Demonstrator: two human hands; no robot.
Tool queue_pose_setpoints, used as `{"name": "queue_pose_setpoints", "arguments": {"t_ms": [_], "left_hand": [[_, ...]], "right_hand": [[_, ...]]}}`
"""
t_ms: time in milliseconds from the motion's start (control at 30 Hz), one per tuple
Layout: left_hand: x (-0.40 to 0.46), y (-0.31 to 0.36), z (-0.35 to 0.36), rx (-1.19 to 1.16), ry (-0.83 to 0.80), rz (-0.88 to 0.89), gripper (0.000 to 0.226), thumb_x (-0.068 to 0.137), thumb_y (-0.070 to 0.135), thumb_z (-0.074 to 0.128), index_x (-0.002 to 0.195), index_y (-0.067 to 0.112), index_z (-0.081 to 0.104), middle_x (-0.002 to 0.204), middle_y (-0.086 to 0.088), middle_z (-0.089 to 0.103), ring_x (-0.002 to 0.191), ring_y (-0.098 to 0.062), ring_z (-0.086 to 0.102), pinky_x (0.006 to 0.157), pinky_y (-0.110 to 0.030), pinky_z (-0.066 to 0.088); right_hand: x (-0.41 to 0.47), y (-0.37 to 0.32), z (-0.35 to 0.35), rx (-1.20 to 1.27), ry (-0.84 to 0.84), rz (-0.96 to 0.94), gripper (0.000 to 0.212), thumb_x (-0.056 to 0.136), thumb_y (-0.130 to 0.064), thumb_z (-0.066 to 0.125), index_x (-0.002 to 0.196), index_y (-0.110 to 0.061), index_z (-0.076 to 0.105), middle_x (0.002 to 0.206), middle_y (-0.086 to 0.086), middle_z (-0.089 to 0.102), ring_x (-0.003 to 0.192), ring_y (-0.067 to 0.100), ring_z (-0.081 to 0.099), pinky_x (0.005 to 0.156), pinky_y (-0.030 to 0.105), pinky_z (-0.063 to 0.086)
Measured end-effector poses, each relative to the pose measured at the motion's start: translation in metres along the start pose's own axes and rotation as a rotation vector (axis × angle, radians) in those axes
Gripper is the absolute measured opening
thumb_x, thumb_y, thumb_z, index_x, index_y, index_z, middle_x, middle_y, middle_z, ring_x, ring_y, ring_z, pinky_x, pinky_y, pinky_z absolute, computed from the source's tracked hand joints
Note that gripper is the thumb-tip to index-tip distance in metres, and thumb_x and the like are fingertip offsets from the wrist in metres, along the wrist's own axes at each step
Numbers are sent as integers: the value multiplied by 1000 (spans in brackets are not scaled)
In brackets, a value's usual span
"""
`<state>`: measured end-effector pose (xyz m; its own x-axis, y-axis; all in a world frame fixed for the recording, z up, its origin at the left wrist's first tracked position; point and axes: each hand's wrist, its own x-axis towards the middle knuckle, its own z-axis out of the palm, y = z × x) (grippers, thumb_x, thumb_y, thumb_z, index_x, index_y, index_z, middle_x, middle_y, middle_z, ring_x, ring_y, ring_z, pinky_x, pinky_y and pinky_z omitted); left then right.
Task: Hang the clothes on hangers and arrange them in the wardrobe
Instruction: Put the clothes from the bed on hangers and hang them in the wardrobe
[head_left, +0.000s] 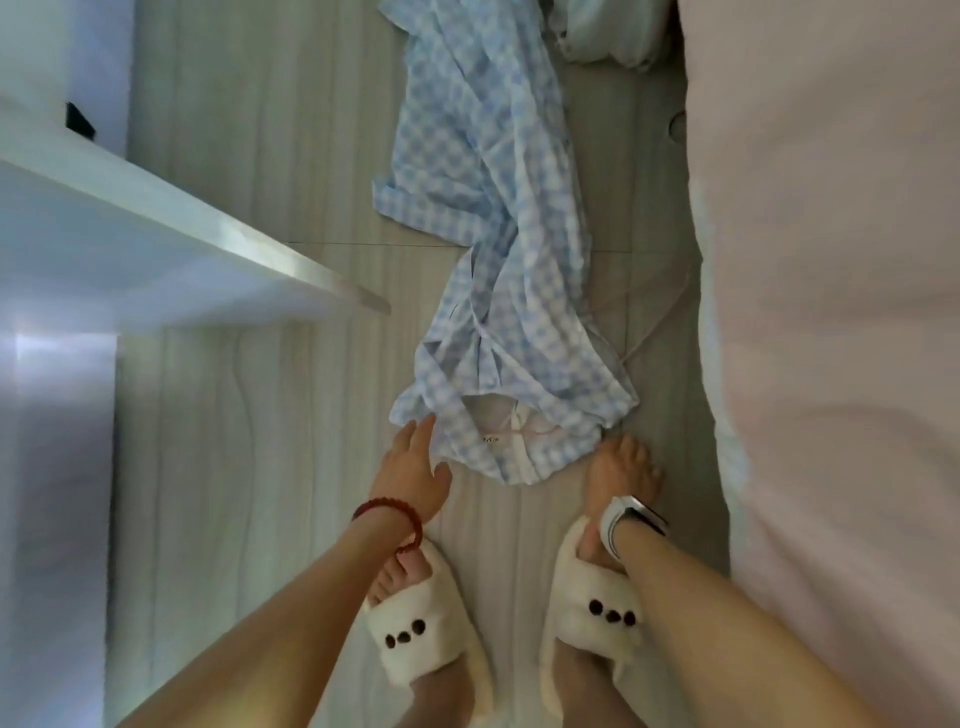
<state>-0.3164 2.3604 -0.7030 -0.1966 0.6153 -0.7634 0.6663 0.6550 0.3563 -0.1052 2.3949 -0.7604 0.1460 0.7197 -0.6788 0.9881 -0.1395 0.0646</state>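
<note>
Both forearms reach down over white slippers (415, 639). Left hand (410, 462), fingers straight and released, touches the blue checked shirt (498, 270) on the floor (249, 208). Right hand (623, 473) pinches its collar edge.

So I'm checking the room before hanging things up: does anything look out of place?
Yes. The blue checked shirt lies crumpled along the floor beside the bed, not on a hanger. Both hands reach toward its collar end.

Narrow floor strip (291, 218) between white shelf (171, 249) and bed (841, 312), shirt-strewn (498, 218).
</note>
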Motion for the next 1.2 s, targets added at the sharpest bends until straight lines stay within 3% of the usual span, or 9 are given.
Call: {"name": "queue_pose_setpoints", "arguments": {"t_ms": [200,400,500,567,667,833,1000,1100,1200], "left_hand": [[-8,6,-11,37,-59,55,68,89,14,54,145,12,16,152,-8,21,137,-25,25,109,-32,25],[-77,42,-53,307,-70,68,68,92,26,49,146,25,7,156,-1,2,143,-24,-5,113,-42,15],[-129,57,-79,473,50,132,60,92,33,47,144,28,18,151,-3,20,142,-22,9,112,-49,9],[-170,67,-103,513,162,208,45,91,33,49,135,25,41,131,-6,47,130,-22,36,110,-51,12],[-233,91,-143,359,264,272,22,87,19,60,108,13,65,94,-14,65,94,-34,60,90,-48,39],[-336,140,-211,240,387,376,8,83,8,61,80,5,67,65,-14,61,56,-33,60,52,-40,48],[-421,178,-255,49,478,315,12,87,10,60,91,9,71,82,-13,67,72,-32,64,64,-40,51],[-466,188,-287,-166,540,263,17,90,13,56,98,12,71,95,-8,70,86,-26,64,77,-34,49],[-504,190,-331,-297,572,351,14,88,5,58,92,5,72,88,-3,72,79,-3,62,72,-12,42]], "right_hand": [[-35,-8,-16,-6,35,-183,44,82,-3,40,123,-18,41,101,5,65,100,22,55,85,37,26],[-127,-16,-125,23,153,-338,24,74,-11,50,97,-13,56,81,5,68,85,24,61,78,37,19],[-174,-12,-187,11,84,-372,19,73,-14,50,92,-16,55,81,3,67,84,23,60,82,35,19],[-204,-7,-230,-26,13,-406,16,75,-15,48,89,-18,53,85,6,67,84,24,59,88,36,24],[-252,1,-290,-101,-5,-500,24,80,-15,44,100,-16,57,90,7,67,87,25,59,90,37,22],[-329,21,-383,-69,205,-615,25,86,-18,40,102,-19,60,90,2,66,92,24,55,83,35,17],[-386,41,-469,391,534,-788,35,86,-28,51,116,-11,59,111,11,61,101,30,54,84,41,41],[-413,37,-516,765,357,-812,64,85,-20,63,138,-4,31,141,14,40,129,24,39,104,36,34],[-442,18,-553,751,144,-887,78,84,-24,61,145,-10,15,137,-5,42,128,14,41,100,21,34]]}}
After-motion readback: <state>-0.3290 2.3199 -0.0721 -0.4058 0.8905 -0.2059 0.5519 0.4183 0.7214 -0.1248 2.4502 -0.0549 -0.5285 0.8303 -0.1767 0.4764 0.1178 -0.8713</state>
